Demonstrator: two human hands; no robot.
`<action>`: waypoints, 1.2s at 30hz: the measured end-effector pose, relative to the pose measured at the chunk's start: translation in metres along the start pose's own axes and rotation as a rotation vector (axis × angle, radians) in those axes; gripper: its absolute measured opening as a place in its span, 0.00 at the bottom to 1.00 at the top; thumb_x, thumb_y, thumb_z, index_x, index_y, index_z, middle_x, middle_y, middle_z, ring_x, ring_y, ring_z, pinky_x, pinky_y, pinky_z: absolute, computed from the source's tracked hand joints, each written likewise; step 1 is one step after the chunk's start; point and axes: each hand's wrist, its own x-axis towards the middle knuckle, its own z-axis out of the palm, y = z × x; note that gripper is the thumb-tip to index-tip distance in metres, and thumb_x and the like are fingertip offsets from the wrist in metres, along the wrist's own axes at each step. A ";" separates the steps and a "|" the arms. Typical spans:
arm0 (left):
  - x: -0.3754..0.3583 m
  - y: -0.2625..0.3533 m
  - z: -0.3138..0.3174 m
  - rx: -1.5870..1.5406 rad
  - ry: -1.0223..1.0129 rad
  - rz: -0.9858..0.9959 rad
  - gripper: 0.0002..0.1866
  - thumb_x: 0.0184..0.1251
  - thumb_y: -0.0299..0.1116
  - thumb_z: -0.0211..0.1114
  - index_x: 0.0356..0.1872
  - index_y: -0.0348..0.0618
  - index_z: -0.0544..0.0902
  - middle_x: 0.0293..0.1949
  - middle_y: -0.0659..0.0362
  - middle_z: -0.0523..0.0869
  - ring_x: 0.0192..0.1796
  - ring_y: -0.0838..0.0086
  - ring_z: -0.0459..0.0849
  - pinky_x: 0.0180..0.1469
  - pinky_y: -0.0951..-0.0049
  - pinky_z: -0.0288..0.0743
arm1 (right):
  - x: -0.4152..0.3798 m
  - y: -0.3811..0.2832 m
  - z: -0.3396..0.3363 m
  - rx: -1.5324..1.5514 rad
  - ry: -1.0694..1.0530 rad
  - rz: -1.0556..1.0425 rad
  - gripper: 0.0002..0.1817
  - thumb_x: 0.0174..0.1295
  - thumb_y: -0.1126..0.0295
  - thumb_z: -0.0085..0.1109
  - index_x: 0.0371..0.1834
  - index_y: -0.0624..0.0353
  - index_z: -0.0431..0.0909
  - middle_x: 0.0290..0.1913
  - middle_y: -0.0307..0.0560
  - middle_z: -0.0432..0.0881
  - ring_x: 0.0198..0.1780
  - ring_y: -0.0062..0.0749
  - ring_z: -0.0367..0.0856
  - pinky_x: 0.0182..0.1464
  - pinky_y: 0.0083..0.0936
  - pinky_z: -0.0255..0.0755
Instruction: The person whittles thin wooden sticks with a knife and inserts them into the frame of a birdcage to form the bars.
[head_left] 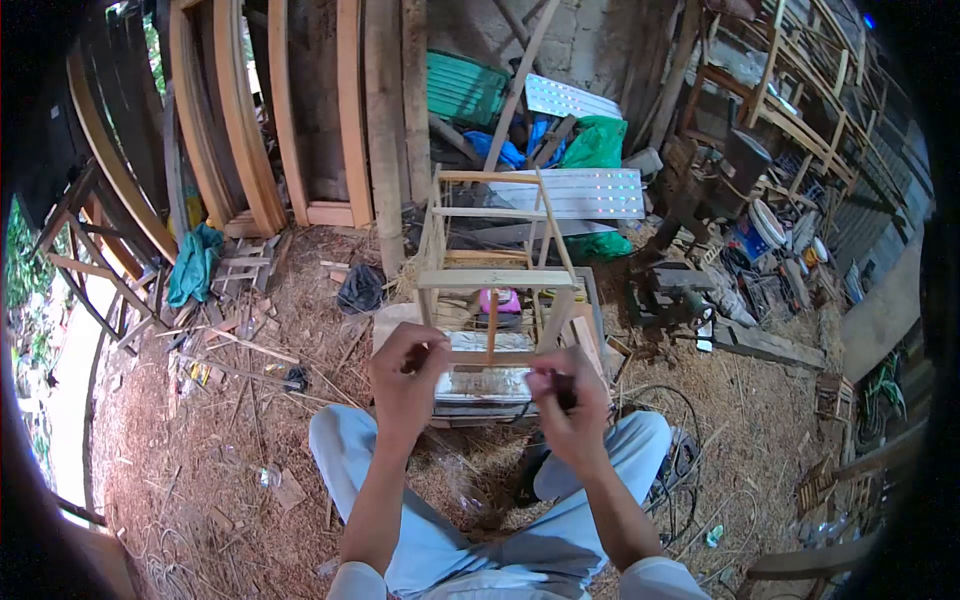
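Observation:
A small wooden chair frame [497, 280] stands in front of me, on or against a low light-topped block [485, 395]. My left hand [408, 372] is at the near left side of the frame, thumb and fingers curled together in a pinch. Across from it, my right hand [570, 392] is pinched too, near the frame's right side and slightly blurred. Whatever is between the fingertips of either hand is too thin or hidden to name. A short upright slat [492, 322] rises between the hands, with a pink object [498, 301] behind it.
Shavings and wood scraps cover the floor [240, 400]. Tall door-like wooden frames [285, 110] lean at the back left, near a black plastic bag [362, 290]. Panels [575, 195] and a green tarp [597, 142] lie behind the chair. Cables [690, 450] lie beside my right knee.

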 end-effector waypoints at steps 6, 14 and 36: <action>-0.008 0.024 0.009 0.500 0.009 0.537 0.07 0.40 0.21 0.65 0.24 0.44 0.78 0.28 0.61 0.80 0.28 0.67 0.81 0.31 0.71 0.73 | 0.018 -0.033 -0.006 -0.391 0.016 -0.357 0.17 0.56 0.81 0.58 0.49 0.56 0.78 0.42 0.50 0.74 0.36 0.41 0.78 0.33 0.29 0.73; -0.012 0.010 0.013 0.637 0.011 0.717 0.07 0.38 0.24 0.66 0.22 0.46 0.77 0.28 0.64 0.81 0.30 0.71 0.81 0.34 0.71 0.71 | 0.010 -0.024 0.000 -0.428 -0.003 -0.329 0.13 0.53 0.79 0.63 0.43 0.59 0.81 0.38 0.48 0.75 0.33 0.37 0.78 0.31 0.29 0.73; -0.012 0.020 -0.025 0.436 -0.398 0.575 0.06 0.42 0.23 0.68 0.25 0.44 0.83 0.30 0.61 0.83 0.30 0.67 0.83 0.36 0.71 0.76 | 0.024 -0.025 -0.013 -0.295 -0.320 -0.271 0.15 0.44 0.84 0.62 0.37 0.57 0.83 0.39 0.45 0.80 0.36 0.45 0.82 0.37 0.34 0.76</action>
